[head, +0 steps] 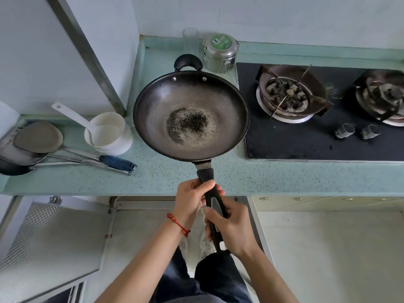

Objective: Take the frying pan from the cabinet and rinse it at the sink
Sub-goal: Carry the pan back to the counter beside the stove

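Plainly, the scene by its parts:

Frying pan: the frying pan (191, 115) is out of the cabinet and held over the counter (175, 178), near the middle of the view, bowl facing up and roughly level. Whether its base touches the counter or hangs just above it cannot be told.

Pan contents: a dark, gritty patch sits at the centre of the bowl, which looks otherwise dry.

Handle: the long black handle (215, 206) runs from the pan's 6 o'clock down toward the person; a small loop handle sits at the pan's 12 o'clock.

Left hand: the left hand (192, 199) is clenched round the upper handle, close to the bowl, a red cord on its wrist.

Right hand: the right hand (229, 228) grasps the lower handle, just below the left.

Surroundings: white cups with a ladle (107, 133) lie at the pan's 9 o'clock, a steel tin (219, 52) at 1 o'clock, the gas hob (323, 112) at 3 o'clock. An open cabinet door (52, 239) hangs below the counter at the view's 8 o'clock.

Step in hand: by my reading the fetching is done and the carry to the sink is under way.

Next move: no sink or tap shows here, so the pan must travel out of this view, kept level so the grit stays in and clear of the cups. Both hands should share the weight until one is needed for the tap.
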### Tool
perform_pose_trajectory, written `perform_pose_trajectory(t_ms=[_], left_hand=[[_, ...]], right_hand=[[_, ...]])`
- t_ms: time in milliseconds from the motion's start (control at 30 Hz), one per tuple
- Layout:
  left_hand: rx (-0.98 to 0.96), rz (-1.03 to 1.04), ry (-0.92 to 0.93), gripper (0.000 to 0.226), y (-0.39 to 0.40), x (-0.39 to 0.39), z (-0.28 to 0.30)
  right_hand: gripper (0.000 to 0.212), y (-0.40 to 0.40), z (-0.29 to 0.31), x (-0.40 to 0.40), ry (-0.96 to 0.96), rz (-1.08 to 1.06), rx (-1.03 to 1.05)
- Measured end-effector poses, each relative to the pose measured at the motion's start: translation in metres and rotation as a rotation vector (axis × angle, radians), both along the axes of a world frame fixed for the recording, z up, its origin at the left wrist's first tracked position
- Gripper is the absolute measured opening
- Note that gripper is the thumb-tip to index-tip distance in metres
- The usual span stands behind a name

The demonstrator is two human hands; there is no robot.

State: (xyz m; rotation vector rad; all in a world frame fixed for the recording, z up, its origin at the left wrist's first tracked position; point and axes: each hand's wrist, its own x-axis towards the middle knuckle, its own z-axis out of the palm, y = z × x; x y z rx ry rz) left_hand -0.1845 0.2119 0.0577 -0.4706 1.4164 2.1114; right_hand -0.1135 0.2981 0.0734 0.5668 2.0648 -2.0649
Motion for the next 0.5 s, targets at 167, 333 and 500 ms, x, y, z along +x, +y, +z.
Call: perform_pose_trajectory(t_ms=[167,333,500], left_hand=[[-0.018,0.013,-0.028,0.016,0.01,-0.017,-0.012],[-0.052,0.015,-0.045,0.017,0.017,-0.031,-0.024],[-0.066,0.01,-0.048,0.016,0.024,-0.049,-0.035]], right_hand=[[0.02,0.014,-0.012,-0.021,-0.014,0.03,-0.008],[0.025,0.021,-0.023,-0.036,-0.026,0.034,0.007],[0.029,0.029,-0.034,-0.053,-0.042,0.045,0.005]])
